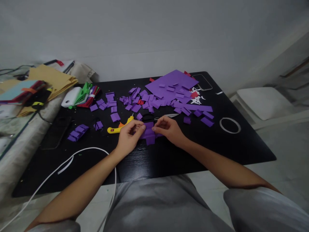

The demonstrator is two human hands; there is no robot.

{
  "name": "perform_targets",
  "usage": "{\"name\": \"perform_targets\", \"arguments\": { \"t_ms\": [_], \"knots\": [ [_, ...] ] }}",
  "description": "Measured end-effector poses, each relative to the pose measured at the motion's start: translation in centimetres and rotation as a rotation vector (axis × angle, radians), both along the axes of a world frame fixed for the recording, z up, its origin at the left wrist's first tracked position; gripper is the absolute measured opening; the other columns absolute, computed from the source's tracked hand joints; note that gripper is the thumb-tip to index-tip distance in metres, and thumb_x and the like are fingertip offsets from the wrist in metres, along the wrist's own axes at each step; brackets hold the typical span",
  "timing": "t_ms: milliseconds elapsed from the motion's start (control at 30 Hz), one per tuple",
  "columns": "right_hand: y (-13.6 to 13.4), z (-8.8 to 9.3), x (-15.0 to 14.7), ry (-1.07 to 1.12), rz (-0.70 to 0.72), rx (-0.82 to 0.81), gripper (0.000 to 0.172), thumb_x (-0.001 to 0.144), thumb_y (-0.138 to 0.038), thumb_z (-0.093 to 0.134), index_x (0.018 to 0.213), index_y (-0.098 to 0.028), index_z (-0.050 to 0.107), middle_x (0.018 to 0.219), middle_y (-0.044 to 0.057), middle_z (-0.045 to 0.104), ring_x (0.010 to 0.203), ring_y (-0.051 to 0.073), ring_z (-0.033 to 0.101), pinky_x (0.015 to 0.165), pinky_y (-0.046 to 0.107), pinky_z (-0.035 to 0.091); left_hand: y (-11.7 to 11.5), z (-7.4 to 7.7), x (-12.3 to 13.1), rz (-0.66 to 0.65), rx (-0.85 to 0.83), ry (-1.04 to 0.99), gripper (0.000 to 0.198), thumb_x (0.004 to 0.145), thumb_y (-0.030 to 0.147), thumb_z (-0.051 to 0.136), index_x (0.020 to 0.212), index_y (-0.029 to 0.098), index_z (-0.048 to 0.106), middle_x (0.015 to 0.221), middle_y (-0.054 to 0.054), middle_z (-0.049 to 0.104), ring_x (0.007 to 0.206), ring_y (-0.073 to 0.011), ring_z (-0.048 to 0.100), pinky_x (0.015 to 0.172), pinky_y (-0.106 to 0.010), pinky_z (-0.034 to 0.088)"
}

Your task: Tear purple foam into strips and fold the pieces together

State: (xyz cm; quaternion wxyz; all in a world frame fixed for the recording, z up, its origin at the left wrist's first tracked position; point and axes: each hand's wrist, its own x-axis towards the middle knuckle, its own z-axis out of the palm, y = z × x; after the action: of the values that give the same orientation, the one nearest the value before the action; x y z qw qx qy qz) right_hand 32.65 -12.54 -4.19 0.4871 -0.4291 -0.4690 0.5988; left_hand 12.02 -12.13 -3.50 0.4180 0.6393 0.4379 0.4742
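Between my hands, near the middle of the black table [154, 164], is a purple paper piece [150, 139] with a flap hanging down toward me. My left hand [130, 135] pinches its left side, thumb and fingers together. On the right side, my right hand [169, 129] grips the same piece with thumb against fingers. Just left of my left hand lies a yellow glue gun [116, 130], its nozzle pointing away. Scissors [166, 117] lie right behind my hands, their handles dark and blades to the right.
Small purple paper pieces [154, 100] and a large purple sheet [172, 80] cover the back of the table. A tape ring [230, 125] sits at right. A white cable [89, 148] loops at front left. Folded felt [84, 95] and a dark phone-like object [56, 132] lie left.
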Motion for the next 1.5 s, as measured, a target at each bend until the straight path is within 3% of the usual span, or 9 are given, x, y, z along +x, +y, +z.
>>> {"name": "perform_targets", "arguments": {
  "t_ms": [100,300,567,833,1000,1167,1267,1500],
  "knots": [
    [-0.1,0.0,0.0,0.009,0.010,-0.016,0.044,0.063,-0.044,0.097,0.081,-0.023,0.063,0.080,-0.002,0.073,0.073,0.015,0.070,0.074,0.031,0.061,0.0,-0.1,0.1,-0.018,0.016,0.030,0.021,0.092,0.040,0.074,0.091,0.019,0.073,0.075,0.001,0.067,0.065,-0.0124,0.059,0.063,-0.025,0.049],
    [-0.3,0.0,0.0,0.010,0.070,-0.001,0.042,0.073,-0.041,0.092,0.106,-0.024,0.073,0.072,-0.003,0.075,0.066,0.016,0.071,0.068,0.031,0.063,-0.1,-0.3,0.1,-0.047,0.090,0.120,0.016,0.094,0.034,0.071,0.095,0.019,0.074,0.078,0.000,0.069,0.070,-0.0134,0.062,0.067,-0.026,0.051],
    [0.0,-0.7,0.2,-0.037,0.062,0.045,0.036,0.069,-0.039,0.094,0.099,-0.023,0.081,0.072,-0.003,0.071,0.067,0.015,0.069,0.070,0.030,0.061,0.0,-0.5,0.0,-0.091,0.122,0.110,0.019,0.092,0.028,0.074,0.110,0.020,0.075,0.080,0.000,0.068,0.071,-0.0130,0.064,0.068,-0.026,0.052],
    [0.0,-0.4,0.0,0.011,0.056,0.031,0.028,0.068,-0.041,0.094,0.086,-0.023,0.083,0.082,0.000,0.079,0.075,0.017,0.073,0.075,0.032,0.063,-0.1,-0.5,-0.1,-0.134,0.074,0.132,0.017,0.094,0.033,0.073,0.105,0.021,0.077,0.076,0.000,0.071,0.065,-0.0126,0.067,0.063,-0.023,0.055],
    [0.0,-0.1,0.1,0.002,0.037,0.025,0.023,0.067,-0.037,0.093,0.084,-0.024,0.085,0.083,0.000,0.081,0.079,0.019,0.074,0.082,0.036,0.063,-0.3,-0.6,-0.2,-0.188,-0.029,0.038,0.019,0.098,0.036,0.067,0.107,0.021,0.074,0.069,0.002,0.068,0.057,-0.0117,0.068,0.055,-0.021,0.057],
    [-0.2,0.3,0.5,0.044,0.059,-0.026,0.014,0.076,-0.031,0.083,0.088,-0.025,0.086,0.087,0.000,0.082,0.082,0.017,0.075,0.086,0.035,0.061,-0.2,-0.4,-0.1,-0.199,-0.071,-0.030,0.018,0.098,0.036,0.067,0.101,0.020,0.074,0.073,0.000,0.071,0.062,-0.0141,0.071,0.058,-0.025,0.061],
    [-0.2,0.4,0.6,0.024,0.062,-0.014,0.015,0.080,-0.034,0.081,0.090,-0.023,0.085,0.088,0.001,0.081,0.083,0.018,0.074,0.088,0.036,0.060,-0.2,-0.1,-0.1,-0.204,-0.037,0.000,0.017,0.098,0.033,0.065,0.100,0.020,0.074,0.077,-0.001,0.072,0.064,-0.0141,0.072,0.062,-0.025,0.062],
    [0.0,-0.2,0.3,-0.029,0.020,0.068,0.030,0.069,-0.040,0.094,0.088,-0.023,0.079,0.087,0.000,0.079,0.085,0.019,0.073,0.088,0.037,0.061,-0.2,-0.4,0.0,-0.185,-0.007,0.031,0.015,0.095,0.035,0.072,0.099,0.020,0.070,0.076,0.000,0.071,0.066,-0.0128,0.069,0.063,-0.023,0.058]
  ]
}}
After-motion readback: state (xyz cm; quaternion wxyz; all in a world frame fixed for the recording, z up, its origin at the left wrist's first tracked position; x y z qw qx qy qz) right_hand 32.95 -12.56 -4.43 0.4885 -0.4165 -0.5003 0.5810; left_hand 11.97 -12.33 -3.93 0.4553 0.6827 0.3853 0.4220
